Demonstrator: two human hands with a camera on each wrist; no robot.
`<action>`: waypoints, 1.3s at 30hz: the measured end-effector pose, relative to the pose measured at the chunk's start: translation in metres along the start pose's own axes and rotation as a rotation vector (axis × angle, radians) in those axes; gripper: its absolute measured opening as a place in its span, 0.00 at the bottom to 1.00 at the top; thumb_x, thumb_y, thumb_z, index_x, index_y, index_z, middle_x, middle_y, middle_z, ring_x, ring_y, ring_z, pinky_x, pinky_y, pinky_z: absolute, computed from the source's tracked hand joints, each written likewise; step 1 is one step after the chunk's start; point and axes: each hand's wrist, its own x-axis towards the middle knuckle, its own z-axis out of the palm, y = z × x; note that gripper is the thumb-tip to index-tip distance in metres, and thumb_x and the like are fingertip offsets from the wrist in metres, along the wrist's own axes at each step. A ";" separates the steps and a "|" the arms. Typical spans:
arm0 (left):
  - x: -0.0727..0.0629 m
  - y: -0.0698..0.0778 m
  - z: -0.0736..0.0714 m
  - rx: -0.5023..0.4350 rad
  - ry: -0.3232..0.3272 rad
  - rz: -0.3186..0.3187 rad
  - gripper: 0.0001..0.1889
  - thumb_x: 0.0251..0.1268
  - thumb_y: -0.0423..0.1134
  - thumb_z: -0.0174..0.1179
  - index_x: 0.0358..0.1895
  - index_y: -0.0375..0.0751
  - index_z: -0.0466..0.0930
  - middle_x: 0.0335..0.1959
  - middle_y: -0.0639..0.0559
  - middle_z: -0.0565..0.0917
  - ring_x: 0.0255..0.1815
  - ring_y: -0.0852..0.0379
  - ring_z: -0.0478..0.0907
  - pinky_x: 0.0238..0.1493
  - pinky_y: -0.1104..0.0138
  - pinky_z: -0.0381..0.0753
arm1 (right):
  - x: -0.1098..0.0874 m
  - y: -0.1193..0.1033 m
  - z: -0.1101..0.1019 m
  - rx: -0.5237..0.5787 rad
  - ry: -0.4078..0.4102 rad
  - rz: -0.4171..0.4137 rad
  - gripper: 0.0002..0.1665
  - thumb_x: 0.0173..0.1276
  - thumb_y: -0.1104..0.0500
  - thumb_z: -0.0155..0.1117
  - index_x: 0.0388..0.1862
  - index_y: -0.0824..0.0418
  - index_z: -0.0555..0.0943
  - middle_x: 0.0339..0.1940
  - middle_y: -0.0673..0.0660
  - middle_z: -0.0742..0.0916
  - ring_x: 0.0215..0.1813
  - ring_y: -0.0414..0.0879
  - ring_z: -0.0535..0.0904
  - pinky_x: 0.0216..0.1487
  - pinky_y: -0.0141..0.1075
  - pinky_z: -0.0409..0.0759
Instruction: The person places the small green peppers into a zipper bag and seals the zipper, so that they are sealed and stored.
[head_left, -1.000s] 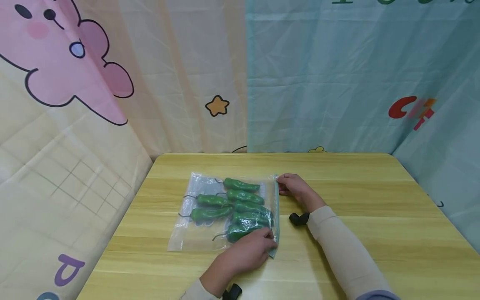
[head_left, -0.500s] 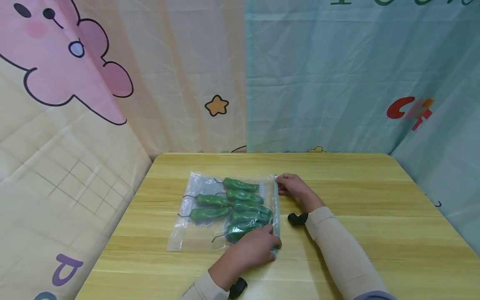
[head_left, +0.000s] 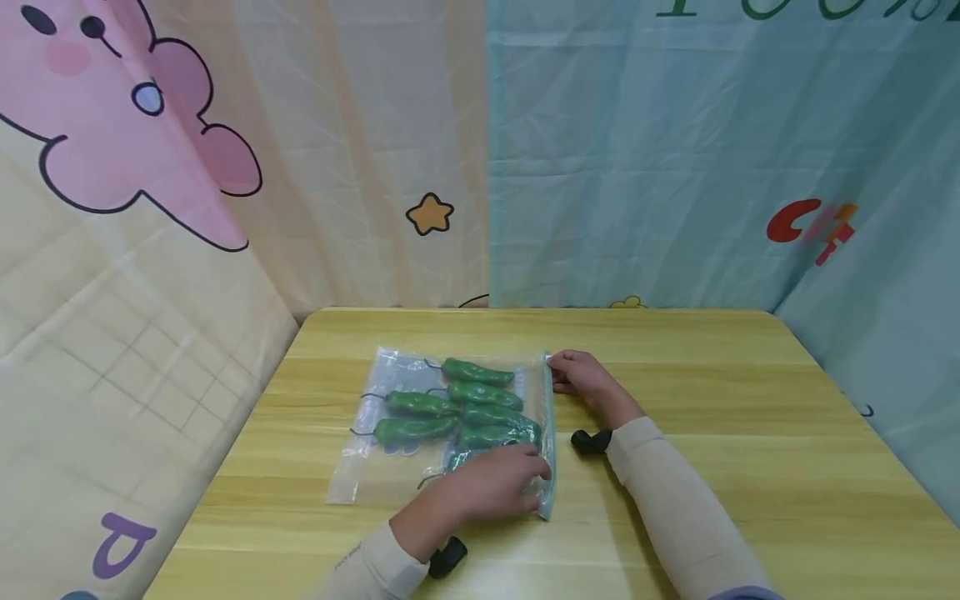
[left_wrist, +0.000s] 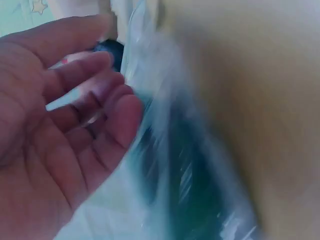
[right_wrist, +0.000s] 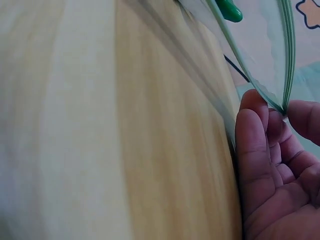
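A clear zip bag [head_left: 360,479] with several green peppers [head_left: 415,430] inside lies flat on the table. Its greenish zip strip [head_left: 549,417] runs down the right side. My right hand [head_left: 588,382] pinches the far corner of that strip. In the right wrist view, the two lips of the bag's mouth [right_wrist: 289,55] stand apart and meet at the fingertips. Over the near peppers, close to the strip's near end, is my left hand [head_left: 495,483]. The left wrist view shows its fingers [left_wrist: 125,120] loosely bent and holding nothing, beside the blurred bag [left_wrist: 175,165].
The wood-grain table [head_left: 697,375] extends to both sides of the bag. Printed curtains [head_left: 637,167] hang behind it and along its sides. A black camera mount [head_left: 591,442] sits at the right wrist, and another black mount [head_left: 447,558] at the left.
My left hand, on the near end of the zip strip before, has let go and shifted slightly left over the bag. The right hand keeps its pinch at the far corner.
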 end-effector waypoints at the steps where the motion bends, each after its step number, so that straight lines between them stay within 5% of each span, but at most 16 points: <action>1: -0.001 -0.002 -0.006 -0.005 0.002 0.013 0.15 0.64 0.44 0.66 0.53 0.48 0.83 0.46 0.59 0.78 0.44 0.67 0.75 0.47 0.73 0.77 | 0.000 0.000 0.000 -0.001 -0.004 -0.003 0.13 0.78 0.56 0.53 0.43 0.66 0.78 0.36 0.57 0.80 0.38 0.46 0.78 0.43 0.34 0.82; 9: 0.016 -0.021 -0.054 0.031 0.027 0.014 0.16 0.69 0.45 0.62 0.56 0.43 0.82 0.49 0.51 0.80 0.47 0.60 0.76 0.50 0.67 0.78 | 0.001 -0.001 0.001 -0.013 -0.003 -0.005 0.13 0.78 0.56 0.53 0.44 0.65 0.78 0.37 0.56 0.80 0.39 0.46 0.77 0.42 0.34 0.82; 13: 0.038 -0.040 -0.069 -0.066 0.024 0.025 0.16 0.69 0.42 0.61 0.55 0.39 0.82 0.52 0.47 0.80 0.52 0.52 0.77 0.53 0.65 0.78 | 0.002 -0.002 0.001 -0.025 0.017 -0.016 0.13 0.79 0.56 0.52 0.47 0.66 0.78 0.38 0.57 0.80 0.40 0.46 0.77 0.42 0.34 0.82; 21: 0.082 -0.068 -0.074 -0.261 0.038 -0.058 0.17 0.72 0.38 0.56 0.59 0.37 0.80 0.56 0.46 0.80 0.56 0.48 0.78 0.56 0.64 0.78 | 0.003 0.000 0.000 -0.041 0.016 -0.003 0.13 0.78 0.56 0.55 0.47 0.66 0.78 0.41 0.57 0.80 0.41 0.46 0.77 0.43 0.34 0.82; 27: 0.111 -0.086 -0.080 -0.293 0.039 -0.087 0.16 0.73 0.39 0.55 0.59 0.38 0.80 0.57 0.48 0.81 0.56 0.52 0.78 0.54 0.65 0.79 | 0.001 0.000 -0.004 -0.037 0.017 -0.026 0.13 0.78 0.56 0.53 0.46 0.66 0.77 0.37 0.57 0.79 0.40 0.46 0.76 0.42 0.34 0.81; 39: 0.137 -0.117 -0.072 -0.448 0.061 -0.197 0.19 0.74 0.39 0.53 0.62 0.34 0.76 0.58 0.44 0.79 0.49 0.51 0.80 0.44 0.65 0.82 | -0.001 0.002 -0.001 -0.010 -0.002 -0.037 0.12 0.78 0.59 0.52 0.47 0.68 0.77 0.39 0.56 0.80 0.39 0.44 0.78 0.41 0.34 0.82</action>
